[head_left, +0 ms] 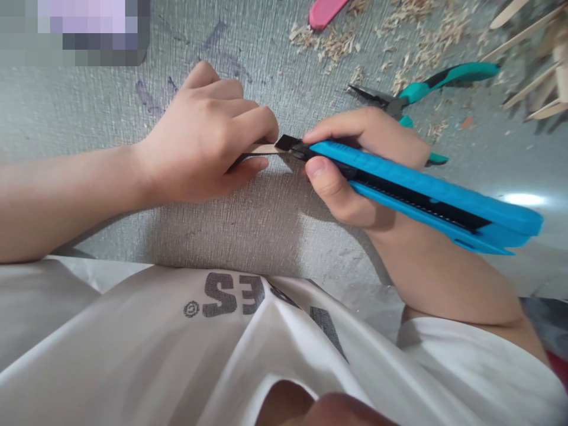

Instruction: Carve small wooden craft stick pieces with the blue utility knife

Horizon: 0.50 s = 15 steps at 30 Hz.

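My left hand (217,130) is closed round a thin, flat wooden stick (262,149), its thumb below and fingers curled above. Only a short length of the stick shows past the fingertips; the rest is hidden in the hand. In my right hand (355,171) is a blue box cutter (435,192), gripped near its front between thumb and index finger. The cutter's dark blade meets the stick's exposed end, close to the left fingers. Its blue handle slants back over my right wrist.
Teal-handled pliers (412,94) lie just beyond my right hand. Wood shavings (332,44) are scattered at the far side by a pink flat-ended object (326,12). Several wooden sticks (539,80) lie at far right on the grey textured surface (222,231). A blurred-out patch covers the upper left.
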Each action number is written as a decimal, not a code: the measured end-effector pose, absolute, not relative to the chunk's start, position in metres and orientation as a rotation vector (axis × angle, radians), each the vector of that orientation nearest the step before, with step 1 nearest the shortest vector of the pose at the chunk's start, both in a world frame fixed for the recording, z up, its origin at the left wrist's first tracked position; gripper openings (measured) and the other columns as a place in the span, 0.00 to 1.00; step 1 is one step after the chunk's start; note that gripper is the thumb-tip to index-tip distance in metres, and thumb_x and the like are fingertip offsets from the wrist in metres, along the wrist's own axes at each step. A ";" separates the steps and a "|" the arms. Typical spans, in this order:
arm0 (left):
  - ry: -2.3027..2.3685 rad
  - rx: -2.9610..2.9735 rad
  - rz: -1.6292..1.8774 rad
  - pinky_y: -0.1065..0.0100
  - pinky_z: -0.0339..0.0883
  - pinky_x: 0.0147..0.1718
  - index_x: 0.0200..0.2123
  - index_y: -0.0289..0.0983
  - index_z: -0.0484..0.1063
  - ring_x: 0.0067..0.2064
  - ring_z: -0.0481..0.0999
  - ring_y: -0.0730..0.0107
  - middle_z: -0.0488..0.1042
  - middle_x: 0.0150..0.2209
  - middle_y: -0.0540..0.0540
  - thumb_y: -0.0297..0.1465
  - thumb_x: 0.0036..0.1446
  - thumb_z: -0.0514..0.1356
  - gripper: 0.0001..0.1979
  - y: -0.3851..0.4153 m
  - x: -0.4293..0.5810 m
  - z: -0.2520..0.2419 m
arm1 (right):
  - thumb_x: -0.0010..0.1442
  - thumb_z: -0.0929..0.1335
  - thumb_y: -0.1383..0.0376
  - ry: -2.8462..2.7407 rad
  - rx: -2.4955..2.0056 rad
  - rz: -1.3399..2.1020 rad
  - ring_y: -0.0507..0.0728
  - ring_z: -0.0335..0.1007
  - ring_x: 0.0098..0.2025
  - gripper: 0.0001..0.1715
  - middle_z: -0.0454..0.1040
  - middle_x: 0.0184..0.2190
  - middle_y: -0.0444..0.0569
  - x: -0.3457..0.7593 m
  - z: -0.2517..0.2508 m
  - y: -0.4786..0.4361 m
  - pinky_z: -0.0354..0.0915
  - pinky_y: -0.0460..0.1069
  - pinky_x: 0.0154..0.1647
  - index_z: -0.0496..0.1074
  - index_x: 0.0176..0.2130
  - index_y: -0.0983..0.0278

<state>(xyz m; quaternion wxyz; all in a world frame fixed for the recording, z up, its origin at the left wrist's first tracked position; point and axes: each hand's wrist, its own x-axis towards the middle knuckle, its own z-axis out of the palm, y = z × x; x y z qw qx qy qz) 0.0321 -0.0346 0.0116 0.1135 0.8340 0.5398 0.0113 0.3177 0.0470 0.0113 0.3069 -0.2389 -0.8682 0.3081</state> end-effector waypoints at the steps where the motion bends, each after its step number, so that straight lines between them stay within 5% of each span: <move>1: 1.578 2.448 0.046 0.50 0.69 0.63 0.60 0.40 0.79 0.57 0.80 0.60 0.74 0.41 0.46 0.61 0.82 0.28 0.46 -0.035 0.032 0.011 | 0.77 0.74 0.48 -2.292 -0.631 0.815 0.52 0.86 0.42 0.14 0.90 0.45 0.41 0.317 0.011 0.047 0.83 0.48 0.46 0.85 0.55 0.49; 15: 1.541 2.449 0.053 0.42 0.73 0.70 0.60 0.38 0.74 0.64 0.82 0.56 0.74 0.44 0.49 0.53 0.85 0.42 0.30 -0.035 0.031 0.008 | 0.80 0.72 0.43 -2.364 -0.702 0.727 0.54 0.85 0.42 0.17 0.88 0.45 0.42 0.322 0.014 0.045 0.81 0.50 0.47 0.84 0.56 0.46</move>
